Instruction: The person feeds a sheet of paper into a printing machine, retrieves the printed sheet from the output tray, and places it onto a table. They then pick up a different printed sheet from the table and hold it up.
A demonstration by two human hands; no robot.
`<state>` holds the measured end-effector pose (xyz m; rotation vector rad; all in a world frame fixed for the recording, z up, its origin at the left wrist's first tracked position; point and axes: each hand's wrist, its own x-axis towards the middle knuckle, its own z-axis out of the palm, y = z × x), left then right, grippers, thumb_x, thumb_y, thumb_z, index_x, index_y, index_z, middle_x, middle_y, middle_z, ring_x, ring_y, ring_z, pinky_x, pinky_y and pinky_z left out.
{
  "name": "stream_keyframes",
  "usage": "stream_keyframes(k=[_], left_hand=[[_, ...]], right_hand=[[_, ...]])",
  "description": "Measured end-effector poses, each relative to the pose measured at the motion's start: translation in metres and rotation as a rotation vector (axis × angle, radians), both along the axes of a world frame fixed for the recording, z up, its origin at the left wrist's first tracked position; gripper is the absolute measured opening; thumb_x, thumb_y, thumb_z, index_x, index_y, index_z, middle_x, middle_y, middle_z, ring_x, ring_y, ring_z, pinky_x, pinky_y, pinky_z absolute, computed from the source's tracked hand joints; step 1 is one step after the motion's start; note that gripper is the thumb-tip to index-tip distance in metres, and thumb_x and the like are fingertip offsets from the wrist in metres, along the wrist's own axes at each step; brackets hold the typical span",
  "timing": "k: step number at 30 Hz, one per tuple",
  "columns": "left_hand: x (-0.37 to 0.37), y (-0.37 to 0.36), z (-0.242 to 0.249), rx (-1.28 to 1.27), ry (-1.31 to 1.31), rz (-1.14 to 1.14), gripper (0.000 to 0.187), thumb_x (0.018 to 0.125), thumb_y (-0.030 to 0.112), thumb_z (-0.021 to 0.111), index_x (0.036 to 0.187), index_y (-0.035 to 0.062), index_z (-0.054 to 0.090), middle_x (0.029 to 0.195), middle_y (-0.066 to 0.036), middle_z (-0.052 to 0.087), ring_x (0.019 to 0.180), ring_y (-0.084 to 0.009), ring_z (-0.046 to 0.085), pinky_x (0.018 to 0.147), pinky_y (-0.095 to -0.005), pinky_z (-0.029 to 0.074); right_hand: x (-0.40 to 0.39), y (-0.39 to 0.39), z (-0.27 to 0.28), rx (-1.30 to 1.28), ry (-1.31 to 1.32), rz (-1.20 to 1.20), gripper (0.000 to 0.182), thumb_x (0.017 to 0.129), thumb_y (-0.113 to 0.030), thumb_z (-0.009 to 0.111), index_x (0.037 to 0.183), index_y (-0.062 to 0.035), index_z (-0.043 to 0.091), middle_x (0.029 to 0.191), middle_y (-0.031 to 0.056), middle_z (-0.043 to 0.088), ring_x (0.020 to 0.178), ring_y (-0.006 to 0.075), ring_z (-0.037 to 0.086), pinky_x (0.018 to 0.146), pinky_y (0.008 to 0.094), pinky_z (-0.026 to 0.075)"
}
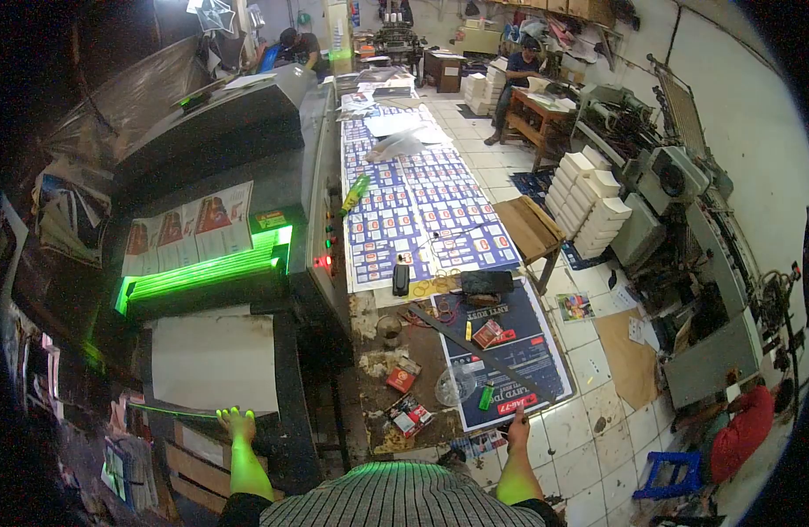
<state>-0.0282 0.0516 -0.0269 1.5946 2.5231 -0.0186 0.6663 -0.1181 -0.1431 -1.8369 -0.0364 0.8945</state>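
My left hand (237, 423) rests with its fingers spread on the front edge of a white sheet (213, 360). That sheet lies on the bed of a large grey machine (220, 132), whose slot (207, 268) glows green. Red and white printed sheets (189, 230) lean above the slot. My right hand (517, 429) is by the near right edge of the worktable, beside a dark printed poster (510, 347). Its fingers are curled together; what they hold, if anything, is too small to make out. A green lighter (486, 398) and a clear round dish (455, 384) lie close by.
Blue and white printed sheets (422, 206) cover the long table. A metal ruler (483, 351), red packs (403, 374) and a glass (389, 330) lie nearer. At right stand stacked white blocks (589, 202), a blue stool (668, 474) and a person in red (742, 435). Two people work farther back.
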Motion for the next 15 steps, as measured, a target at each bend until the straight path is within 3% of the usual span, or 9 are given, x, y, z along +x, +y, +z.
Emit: stream_keyframes(k=[4,6,10,13,15], left_hand=[[0.015,-0.006,0.015,0.054,-0.056,0.104,0.059,0.086,0.040,0.058,0.126,-0.0027,0.051,0.138,-0.027,0.040,0.139,-0.0413,0.018,0.117,-0.0508,0.008],[0.008,-0.007,0.010,0.045,-0.047,0.073,0.060,0.086,0.040,0.059,0.126,-0.0028,0.050,0.139,-0.028,0.038,0.139,-0.0421,0.017,0.117,-0.0512,0.009],[0.010,-0.004,0.007,0.057,-0.053,0.091,0.060,0.084,0.038,0.061,0.127,-0.0032,0.049,0.139,-0.031,0.037,0.139,-0.0438,0.016,0.116,-0.0519,0.010],[0.005,-0.004,0.001,0.087,-0.056,0.076,0.059,0.083,0.037,0.063,0.124,-0.0037,0.051,0.137,-0.032,0.037,0.138,-0.0440,0.018,0.116,-0.0523,0.011],[0.001,-0.004,-0.008,0.107,-0.038,0.067,0.058,0.083,0.036,0.063,0.123,-0.0042,0.052,0.136,-0.032,0.038,0.137,-0.0441,0.020,0.116,-0.0524,0.011]], right_hand=[[0.001,0.001,-0.002,-0.014,0.004,0.034,0.072,0.093,-0.060,0.045,0.126,0.0041,0.052,0.121,0.0203,0.059,0.110,0.0300,0.056,0.091,0.0376,0.045],[0.001,0.001,-0.014,0.068,-0.058,-0.010,0.066,0.087,-0.068,0.048,0.115,-0.0083,0.053,0.085,0.0079,0.062,0.065,0.0222,0.065,0.050,0.0369,0.050],[0.003,0.002,-0.016,0.016,-0.069,-0.022,0.065,0.087,-0.068,0.047,0.113,-0.0090,0.053,0.086,0.0080,0.063,0.065,0.0220,0.065,0.050,0.0372,0.049],[-0.006,0.002,0.015,-0.014,0.000,-0.019,0.066,0.087,-0.069,0.046,0.113,-0.0095,0.052,0.088,0.0077,0.064,0.065,0.0223,0.065,0.049,0.0366,0.047],[-0.013,0.003,0.040,0.023,0.102,-0.020,0.074,0.089,-0.063,0.051,0.122,0.0026,0.052,0.108,0.0148,0.061,0.093,0.0243,0.059,0.083,0.0351,0.048]])
